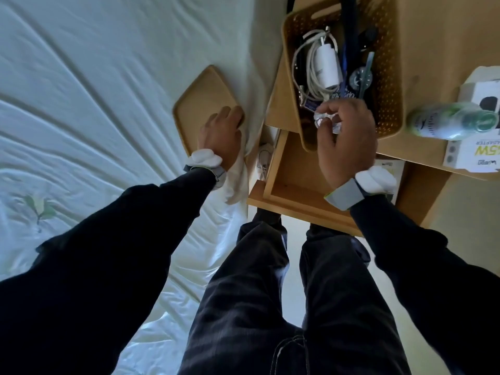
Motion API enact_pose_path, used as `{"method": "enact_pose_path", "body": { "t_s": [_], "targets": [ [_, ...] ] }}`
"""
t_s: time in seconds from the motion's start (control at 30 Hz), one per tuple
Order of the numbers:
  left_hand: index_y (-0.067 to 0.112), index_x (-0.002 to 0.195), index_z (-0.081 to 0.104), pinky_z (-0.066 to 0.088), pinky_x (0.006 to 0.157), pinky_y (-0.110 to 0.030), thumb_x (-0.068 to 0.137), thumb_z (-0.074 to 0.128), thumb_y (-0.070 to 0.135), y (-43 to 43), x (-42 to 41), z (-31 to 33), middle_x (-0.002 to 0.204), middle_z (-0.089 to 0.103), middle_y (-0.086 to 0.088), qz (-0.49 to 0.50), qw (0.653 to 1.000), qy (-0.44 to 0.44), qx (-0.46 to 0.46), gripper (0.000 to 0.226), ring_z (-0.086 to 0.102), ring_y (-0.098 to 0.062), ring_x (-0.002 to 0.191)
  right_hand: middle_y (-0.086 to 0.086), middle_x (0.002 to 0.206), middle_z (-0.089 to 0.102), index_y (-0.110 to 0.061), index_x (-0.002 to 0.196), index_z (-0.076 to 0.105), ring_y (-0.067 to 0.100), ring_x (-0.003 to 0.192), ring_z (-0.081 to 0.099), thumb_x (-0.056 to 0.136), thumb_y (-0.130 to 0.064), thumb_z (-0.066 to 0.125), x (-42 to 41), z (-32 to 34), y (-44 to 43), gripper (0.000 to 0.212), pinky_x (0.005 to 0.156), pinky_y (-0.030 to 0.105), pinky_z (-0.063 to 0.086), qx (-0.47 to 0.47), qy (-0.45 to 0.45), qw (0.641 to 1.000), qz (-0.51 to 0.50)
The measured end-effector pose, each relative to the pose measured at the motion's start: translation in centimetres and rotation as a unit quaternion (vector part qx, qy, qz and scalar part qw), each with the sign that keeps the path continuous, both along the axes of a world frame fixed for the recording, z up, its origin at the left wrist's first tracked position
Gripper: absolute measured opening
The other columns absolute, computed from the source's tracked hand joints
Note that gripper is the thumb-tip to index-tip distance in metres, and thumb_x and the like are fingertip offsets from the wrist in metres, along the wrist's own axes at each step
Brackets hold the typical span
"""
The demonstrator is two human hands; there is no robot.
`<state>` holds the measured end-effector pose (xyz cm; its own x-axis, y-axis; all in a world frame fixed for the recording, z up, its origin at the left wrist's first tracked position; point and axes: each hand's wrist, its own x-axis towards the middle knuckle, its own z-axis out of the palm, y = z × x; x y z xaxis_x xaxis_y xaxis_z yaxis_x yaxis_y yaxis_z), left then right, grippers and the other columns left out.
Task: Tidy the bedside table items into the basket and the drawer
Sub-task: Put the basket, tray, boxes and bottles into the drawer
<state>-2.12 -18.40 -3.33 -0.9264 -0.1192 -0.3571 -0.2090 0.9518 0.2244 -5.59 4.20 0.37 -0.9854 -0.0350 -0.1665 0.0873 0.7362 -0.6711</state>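
A yellow perforated basket (389, 77) stands on the wooden bedside table (438, 31). It holds a white charger with coiled cable (326, 66), dark items and pens. My right hand (346, 136) hovers over the basket's near end, shut on a small crinkled clear wrapper (324, 121). Below the basket the drawer (292, 180) is pulled open. My left hand (221, 133) rests on the near corner of a wooden tray (200, 96) lying on the bed, fingers curled over its edge.
A green-and-white can (449, 121) lies on its side at the table's right. Behind and below it sit white boxes (479, 90), one printed with yellow letters (473, 155). The white-sheeted bed (94, 104) fills the left. My legs are below the drawer.
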Motion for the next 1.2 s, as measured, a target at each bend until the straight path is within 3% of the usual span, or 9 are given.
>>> {"method": "enact_pose_path", "body": {
  "t_s": [0.17, 0.33, 0.4, 0.5, 0.63, 0.77, 0.97, 1.1, 1.2],
  "targets": [
    [0.012, 0.085, 0.053, 0.035, 0.052, -0.032, 0.080, 0.051, 0.009, 2.1, 0.0, 4.1, 0.079, 0.053, -0.005, -0.057, 0.993, 0.105, 0.016, 0.007, 0.042, -0.022, 0.063, -0.002, 0.107, 0.063, -0.018, 0.105, 0.065, 0.014, 0.094, 0.060, 0.091, -0.023, 0.051, -0.7, 1.8, -0.9, 0.020, 0.075, 0.031, 0.053, -0.057, 0.002, 0.998, -0.006],
    [0.010, 0.079, 0.058, 0.023, 0.057, -0.029, 0.083, 0.063, 0.003, 6.3, -0.5, 7.5, 0.073, 0.053, -0.008, -0.120, 0.970, 0.207, 0.047, 0.010, 0.042, -0.024, 0.059, 0.006, 0.095, 0.067, -0.015, 0.115, 0.065, 0.019, 0.087, 0.064, 0.097, -0.044, 0.044, -2.9, 4.1, -2.5, 0.040, 0.077, 0.037, 0.053, -0.270, -0.215, 0.938, -0.002],
    [0.013, 0.082, 0.052, 0.024, 0.056, -0.031, 0.088, 0.062, 0.005, 7.7, -0.5, 7.9, 0.073, 0.051, -0.009, -0.149, 0.959, 0.229, 0.073, 0.014, 0.040, -0.025, 0.059, 0.003, 0.084, 0.064, -0.017, 0.101, 0.064, 0.014, 0.078, 0.061, 0.099, -0.035, 0.046, -4.1, 4.8, -2.1, 0.026, 0.072, 0.031, 0.051, -0.334, -0.251, 0.908, -0.015],
    [0.015, 0.087, 0.049, 0.031, 0.058, -0.035, 0.088, 0.062, 0.008, 9.3, -0.2, 7.8, 0.075, 0.051, -0.010, -0.217, 0.945, 0.227, 0.095, 0.014, 0.041, -0.025, 0.064, -0.001, 0.103, 0.068, -0.016, 0.117, 0.060, 0.008, 0.095, 0.065, 0.097, -0.012, 0.054, -5.2, 4.8, -0.3, 0.021, 0.085, 0.022, 0.053, -0.369, -0.273, 0.888, -0.025],
    [0.012, 0.094, 0.065, 0.038, 0.073, -0.038, 0.085, 0.065, 0.034, 10.5, -0.6, 7.5, 0.087, 0.057, -0.007, -0.271, 0.940, 0.168, 0.123, 0.023, 0.049, -0.027, 0.079, 0.002, 0.106, 0.069, -0.017, 0.118, 0.060, 0.018, 0.100, 0.065, 0.095, -0.011, 0.051, -5.6, 3.4, 3.4, 0.025, 0.095, 0.042, 0.053, -0.301, -0.236, 0.924, -0.019],
    [0.009, 0.104, 0.061, 0.040, 0.082, -0.036, 0.089, 0.064, 0.032, 10.9, -1.4, 6.9, 0.101, 0.061, -0.009, -0.103, 0.967, 0.173, 0.157, 0.028, 0.055, -0.027, 0.091, -0.003, 0.096, 0.069, -0.029, 0.108, 0.061, 0.019, 0.090, 0.065, 0.093, -0.017, 0.050, -6.6, 2.7, 6.5, 0.022, 0.089, 0.045, 0.054, -0.242, -0.188, 0.949, -0.068],
    [0.014, 0.112, 0.044, 0.042, 0.066, -0.033, 0.098, 0.048, 0.041, 10.2, -3.5, 5.1, 0.095, 0.058, -0.002, 0.199, 0.969, 0.054, 0.139, 0.031, 0.058, -0.024, 0.078, 0.001, 0.101, 0.066, -0.028, 0.127, 0.048, 0.022, 0.089, 0.063, 0.092, -0.024, 0.054, -6.9, 1.2, 6.7, 0.036, 0.075, 0.036, 0.051, -0.071, -0.078, 0.990, -0.091],
    [0.012, 0.093, 0.045, 0.038, 0.058, -0.034, 0.104, 0.032, 0.038, 10.9, -4.0, 4.1, 0.075, 0.059, -0.008, 0.179, 0.974, 0.009, 0.139, 0.031, 0.056, -0.029, 0.065, 0.008, 0.123, 0.055, -0.018, 0.134, 0.050, 0.027, 0.110, 0.053, 0.092, -0.017, 0.055, -6.5, 0.5, 5.8, 0.043, 0.085, 0.029, 0.034, 0.103, -0.030, 0.991, -0.082],
    [0.014, 0.087, 0.040, 0.034, 0.051, -0.033, 0.104, 0.030, 0.039, 11.3, -4.0, 3.9, 0.067, 0.054, -0.008, 0.176, 0.979, 0.023, 0.100, 0.031, 0.050, -0.023, 0.055, 0.009, 0.132, 0.053, -0.016, 0.142, 0.042, 0.032, 0.121, 0.049, 0.092, -0.010, 0.050, -5.8, -0.2, 4.8, 0.051, 0.094, 0.043, 0.042, 0.117, -0.050, 0.987, -0.095]
  ]
}}
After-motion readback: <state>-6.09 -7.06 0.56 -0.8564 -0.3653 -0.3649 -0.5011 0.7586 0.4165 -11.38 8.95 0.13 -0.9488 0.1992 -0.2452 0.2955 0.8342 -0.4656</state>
